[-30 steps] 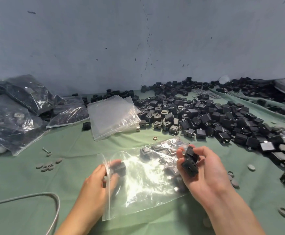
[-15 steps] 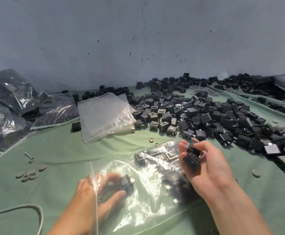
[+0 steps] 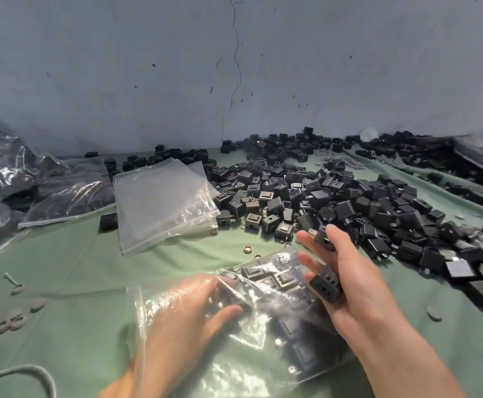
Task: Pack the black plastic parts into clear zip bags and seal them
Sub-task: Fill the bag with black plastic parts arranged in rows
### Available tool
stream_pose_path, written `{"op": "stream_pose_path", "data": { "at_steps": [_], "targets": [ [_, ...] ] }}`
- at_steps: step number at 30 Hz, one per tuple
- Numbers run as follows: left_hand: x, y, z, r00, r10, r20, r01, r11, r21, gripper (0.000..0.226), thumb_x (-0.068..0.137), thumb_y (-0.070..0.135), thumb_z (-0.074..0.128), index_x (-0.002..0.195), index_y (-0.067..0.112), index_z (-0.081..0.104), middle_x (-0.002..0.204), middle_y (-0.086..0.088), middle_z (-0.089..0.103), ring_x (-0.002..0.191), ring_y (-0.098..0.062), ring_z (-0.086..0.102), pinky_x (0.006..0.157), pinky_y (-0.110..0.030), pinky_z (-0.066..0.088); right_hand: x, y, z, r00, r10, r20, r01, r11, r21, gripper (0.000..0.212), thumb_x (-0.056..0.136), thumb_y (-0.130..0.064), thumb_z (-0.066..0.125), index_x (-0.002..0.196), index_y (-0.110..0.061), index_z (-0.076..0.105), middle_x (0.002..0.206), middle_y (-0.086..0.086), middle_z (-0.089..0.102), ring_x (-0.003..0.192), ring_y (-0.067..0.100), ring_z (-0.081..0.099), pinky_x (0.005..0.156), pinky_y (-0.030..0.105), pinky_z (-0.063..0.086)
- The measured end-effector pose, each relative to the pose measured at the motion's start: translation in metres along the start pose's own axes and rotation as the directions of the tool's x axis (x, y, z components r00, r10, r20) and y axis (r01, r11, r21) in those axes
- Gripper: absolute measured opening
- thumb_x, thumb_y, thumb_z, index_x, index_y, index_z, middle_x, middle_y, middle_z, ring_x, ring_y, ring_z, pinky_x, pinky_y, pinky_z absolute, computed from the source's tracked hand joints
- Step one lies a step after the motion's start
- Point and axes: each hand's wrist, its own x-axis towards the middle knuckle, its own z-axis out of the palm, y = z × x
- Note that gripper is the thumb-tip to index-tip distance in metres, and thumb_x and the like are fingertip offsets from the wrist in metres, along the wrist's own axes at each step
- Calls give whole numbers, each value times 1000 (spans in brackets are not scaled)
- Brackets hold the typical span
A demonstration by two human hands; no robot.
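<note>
Left hand (image 3: 188, 320) reaches inside the clear zip bag (image 3: 263, 340), blurred by plastic; whether it grips a part I cannot tell. Right hand (image 3: 349, 285), just right of the bag, holds two black parts (image 3: 324, 289) in curled fingers. The bag lies near on the green cloth (image 3: 76, 268), partly filled and unsealed. Beyond it wait empty bags (image 3: 162, 205), with filled bags (image 3: 1, 168) far left. The loose pile (image 3: 349, 202) at far right is large, so most packing looks undone.
</note>
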Motion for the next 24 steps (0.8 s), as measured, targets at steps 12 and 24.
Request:
{"op": "stream_pose_path", "data": {
  "at_steps": [12,24],
  "targets": [
    [-18,-22,-3,986,102,-134,-103,995,-3,11,96,33,61,97,41,70,98,28,59,102,7,52,91,-24,38,-17,23,7,971,-187,149,227,916,-330,33,92,-22,71,119,-38,64,99,-5,74,66,8,70,50,23,50],
    [-73,-2,-51,876,-245,-415,-73,784,-616,18,96,23,58,94,34,72,79,2,70,62,-12,63,53,-25,54,-75,39,24,852,-229,471,377,893,-248,35,73,-38,80,106,-39,68,102,-8,71,64,10,62,46,23,48]
  ]
}}
